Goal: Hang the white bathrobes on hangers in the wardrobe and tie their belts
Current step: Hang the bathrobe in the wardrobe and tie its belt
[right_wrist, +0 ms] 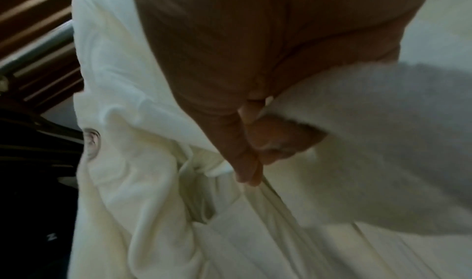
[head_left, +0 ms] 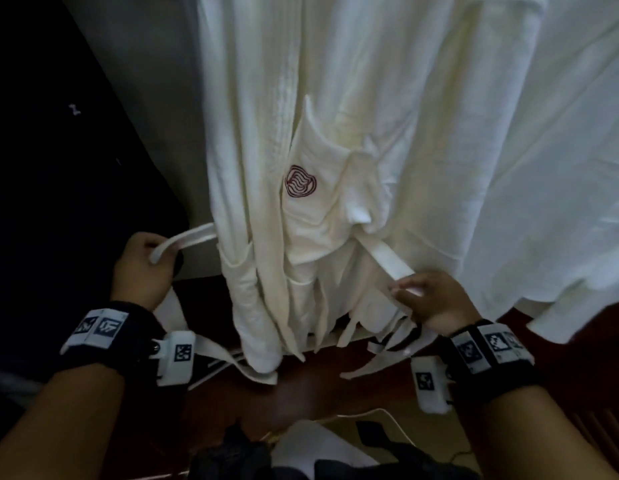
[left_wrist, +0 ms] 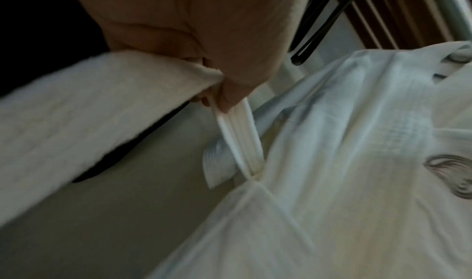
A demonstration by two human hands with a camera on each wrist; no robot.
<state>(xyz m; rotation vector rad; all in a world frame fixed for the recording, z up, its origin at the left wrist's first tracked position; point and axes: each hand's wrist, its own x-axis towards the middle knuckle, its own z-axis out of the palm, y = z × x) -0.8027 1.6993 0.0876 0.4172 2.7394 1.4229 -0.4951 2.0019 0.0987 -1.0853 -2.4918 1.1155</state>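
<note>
A white bathrobe [head_left: 266,140] with a dark red crest [head_left: 300,180] on its chest pocket hangs in front of me. Its white belt [head_left: 387,259] runs out on both sides at waist height. My left hand [head_left: 145,268] grips the left end of the belt [left_wrist: 240,138], pulled out to the left of the robe [left_wrist: 332,162]. My right hand [head_left: 429,299] pinches the right end of the belt between thumb and fingers, close to the robe [right_wrist: 143,162]. A second white bathrobe [head_left: 526,150] hangs to the right.
A pale wardrobe side panel [head_left: 141,98] stands behind the left belt end. Black hangers [left_wrist: 319,20] hang on the metal rail [left_wrist: 449,10] above. Below is a dark red wooden floor [head_left: 301,386] and loose belt tails [head_left: 381,362].
</note>
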